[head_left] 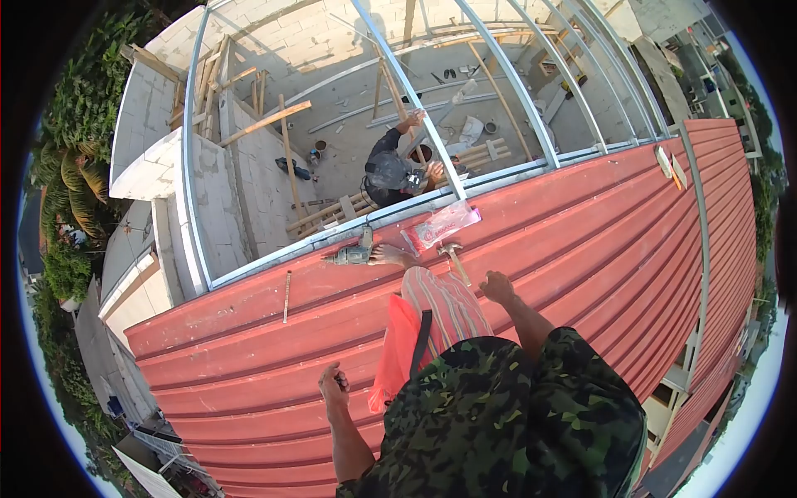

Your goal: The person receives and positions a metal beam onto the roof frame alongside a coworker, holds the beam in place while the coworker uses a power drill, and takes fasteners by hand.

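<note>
My left hand (334, 380) hangs over the red metal roof (274, 353) with its fingers curled in. Something small and dark shows at the fingers, too small to name. My right hand (498, 288) is closed in a loose fist above the roof, and nothing shows in it. Nearest to it lies a hammer (454, 261) with a wooden handle. A cordless drill (355, 249) rests on its side by my bare foot (390, 256). Beyond the foot lies a clear plastic bag (444, 226) with red print.
A thin stick-like piece (287, 296) lies on the roof at left. Metal beams (506, 79) span the open room past the roof edge. Below them, another person (388, 170) reaches up to a beam. Planks and buckets stand on the floor (349, 108) down there.
</note>
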Available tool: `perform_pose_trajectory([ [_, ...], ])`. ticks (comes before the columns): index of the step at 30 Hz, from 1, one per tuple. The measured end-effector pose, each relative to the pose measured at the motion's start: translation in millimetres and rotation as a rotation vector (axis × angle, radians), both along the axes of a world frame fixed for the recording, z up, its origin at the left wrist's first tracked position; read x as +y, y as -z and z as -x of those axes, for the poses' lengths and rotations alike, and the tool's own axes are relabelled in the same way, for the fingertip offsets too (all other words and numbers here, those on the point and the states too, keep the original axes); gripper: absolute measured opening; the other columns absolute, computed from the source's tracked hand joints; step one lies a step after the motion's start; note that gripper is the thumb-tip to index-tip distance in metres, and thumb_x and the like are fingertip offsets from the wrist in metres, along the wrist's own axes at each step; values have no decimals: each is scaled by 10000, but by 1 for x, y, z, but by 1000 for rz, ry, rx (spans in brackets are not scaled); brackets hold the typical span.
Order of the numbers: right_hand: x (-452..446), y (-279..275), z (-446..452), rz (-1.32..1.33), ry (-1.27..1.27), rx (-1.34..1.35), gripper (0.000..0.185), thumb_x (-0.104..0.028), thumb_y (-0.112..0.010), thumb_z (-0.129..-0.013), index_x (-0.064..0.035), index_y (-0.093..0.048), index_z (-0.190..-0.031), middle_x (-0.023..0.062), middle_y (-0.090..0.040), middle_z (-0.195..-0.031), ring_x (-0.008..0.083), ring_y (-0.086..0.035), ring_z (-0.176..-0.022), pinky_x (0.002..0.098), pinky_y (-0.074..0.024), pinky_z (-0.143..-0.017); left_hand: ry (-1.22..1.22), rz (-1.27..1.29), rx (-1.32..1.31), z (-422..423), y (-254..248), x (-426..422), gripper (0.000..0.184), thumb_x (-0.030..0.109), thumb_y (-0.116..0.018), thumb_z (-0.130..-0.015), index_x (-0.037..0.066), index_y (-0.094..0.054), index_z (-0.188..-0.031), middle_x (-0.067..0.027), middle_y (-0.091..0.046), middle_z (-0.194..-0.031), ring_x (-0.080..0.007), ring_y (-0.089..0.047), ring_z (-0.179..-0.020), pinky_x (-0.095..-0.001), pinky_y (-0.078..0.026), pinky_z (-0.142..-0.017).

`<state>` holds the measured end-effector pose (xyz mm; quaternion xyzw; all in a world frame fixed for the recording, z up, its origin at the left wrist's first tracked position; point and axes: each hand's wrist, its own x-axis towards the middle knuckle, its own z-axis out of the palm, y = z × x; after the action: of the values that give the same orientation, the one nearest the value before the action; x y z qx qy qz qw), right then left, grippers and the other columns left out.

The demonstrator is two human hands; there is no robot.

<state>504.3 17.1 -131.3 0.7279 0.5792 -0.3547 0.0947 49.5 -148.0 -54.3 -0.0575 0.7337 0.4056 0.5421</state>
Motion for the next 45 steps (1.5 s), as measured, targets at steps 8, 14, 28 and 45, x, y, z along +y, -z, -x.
perform_pose_trajectory([
  [8, 0, 8, 2, -30, 30, 9, 388, -295, -566, -768, 29, -573, -982, 242, -604, -930, 365, -572, -934, 452, -449, -829, 17, -9, -5, 1, -2, -3, 274, 107, -472, -775, -14, -567, -1001, -23, -468, -578, -109, -425, -436, -246, -326, -362],
  [14, -3, 9, 1, -40, -5, -5, 391, -298, -557, -763, 36, -573, -967, 252, -601, -901, 371, -578, -906, 453, -459, -810, 46, 0, -6, 3, 3, -8, 298, 138, -479, -787, -15, -561, -1030, -10, -468, -586, -107, -434, -453, -240, -345, -390],
  [28, 19, -6, 9, -42, -11, -8, 401, -309, -574, -754, 40, -578, -950, 250, -599, -928, 370, -579, -916, 452, -459, -812, 3, -17, -6, 1, 4, -8, 287, 118, -478, -773, 0, -575, -1017, -13, -481, -573, -105, -434, -436, -240, -334, -369],
  [45, 37, 4, 8, -57, -88, 27, 397, -295, -586, -741, 52, -589, -934, 261, -603, -931, 379, -581, -912, 447, -456, -809, -67, -2, -22, 3, 12, -14, 267, 123, -501, -781, -9, -566, -1004, -30, -484, -563, -126, -434, -435, -266, -357, -391],
])
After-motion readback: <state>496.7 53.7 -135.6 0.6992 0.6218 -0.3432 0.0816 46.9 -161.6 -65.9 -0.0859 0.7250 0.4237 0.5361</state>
